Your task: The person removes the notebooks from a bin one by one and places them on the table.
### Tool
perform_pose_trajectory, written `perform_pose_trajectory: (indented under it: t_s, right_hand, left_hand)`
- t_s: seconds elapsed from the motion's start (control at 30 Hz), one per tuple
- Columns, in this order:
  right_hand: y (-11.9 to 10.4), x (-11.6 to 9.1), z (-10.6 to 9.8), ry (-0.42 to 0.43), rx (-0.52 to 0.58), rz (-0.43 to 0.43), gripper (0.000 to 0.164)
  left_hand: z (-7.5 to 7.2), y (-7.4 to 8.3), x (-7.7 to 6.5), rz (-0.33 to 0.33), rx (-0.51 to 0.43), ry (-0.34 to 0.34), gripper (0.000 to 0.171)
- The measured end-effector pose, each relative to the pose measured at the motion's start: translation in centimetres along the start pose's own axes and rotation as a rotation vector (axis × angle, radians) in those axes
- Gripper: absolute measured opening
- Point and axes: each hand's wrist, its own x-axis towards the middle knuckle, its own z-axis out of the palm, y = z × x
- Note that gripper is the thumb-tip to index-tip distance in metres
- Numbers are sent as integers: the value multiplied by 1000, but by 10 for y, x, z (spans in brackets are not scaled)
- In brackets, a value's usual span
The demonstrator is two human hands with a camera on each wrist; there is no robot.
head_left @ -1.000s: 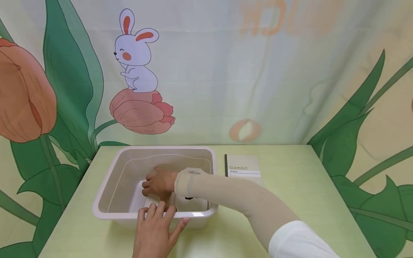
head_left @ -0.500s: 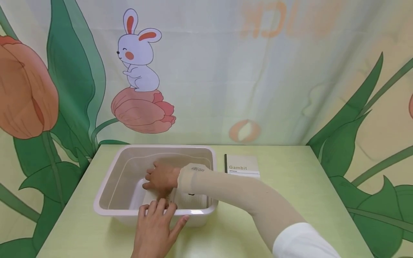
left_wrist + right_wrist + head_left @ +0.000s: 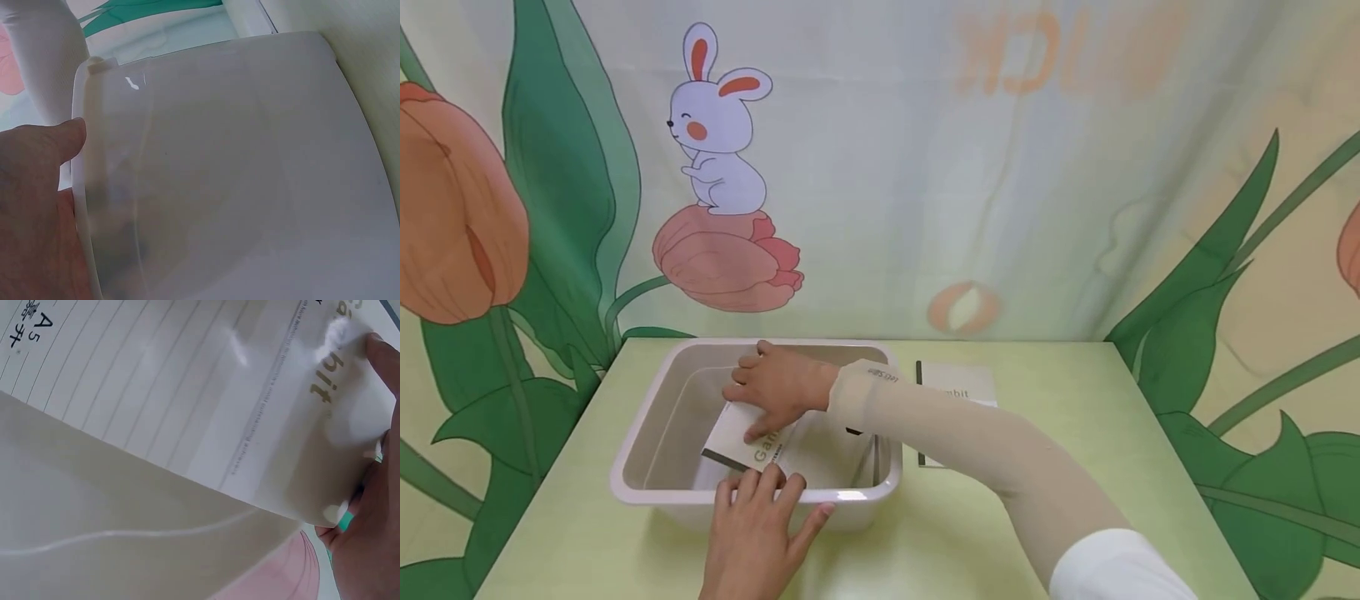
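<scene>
My right hand (image 3: 782,379) holds a pale notebook (image 3: 741,433) with a dark spine, raised and tilted inside the beige plastic basin (image 3: 658,498). In the right wrist view the hand (image 3: 375,512) pinches one edge of the notebook (image 3: 156,387), thumb on its cover; gold lettering, ruled lines and "A5" show. My left hand (image 3: 752,525) grips the basin's near rim, fingers over the edge. Seen from the left wrist, its thumb (image 3: 72,137) lies on that rim, beside the basin's smooth outer wall (image 3: 237,162).
A second Gambit notebook (image 3: 958,377) lies on the pale green table (image 3: 1060,417), right of the basin, partly covered by the right sleeve (image 3: 962,437). A curtain (image 3: 865,208) printed with a rabbit and tulips hangs behind the table.
My right hand has risen from low in the basin, bringing the notebook up so that its spine and gold lettering show. The left hand stays on the near rim.
</scene>
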Motion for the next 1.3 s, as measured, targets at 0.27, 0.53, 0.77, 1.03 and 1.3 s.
perform_pose_trajectory:
  t_s: [0.27, 0.53, 0.77, 1.03, 1.3]
  right_hand:
    - [14, -13, -20, 178, 16, 48, 71]
    - [30, -38, -44, 366, 46, 131, 69]
    - [45, -69, -62, 597, 50, 231, 65]
    - [55, -106, -85, 769, 61, 315, 61]
    - [72, -159, -106, 858, 67, 415, 59]
  left_hand:
    - [0, 1, 0, -12, -11, -8, 44]
    - [-3, 4, 2, -40, 1, -65, 44]
    - [0, 3, 1, -25, 13, -36, 46]
    - [-1, 3, 0, -22, 17, -37, 48]
    - [1, 3, -1, -11, -12, -7, 48]
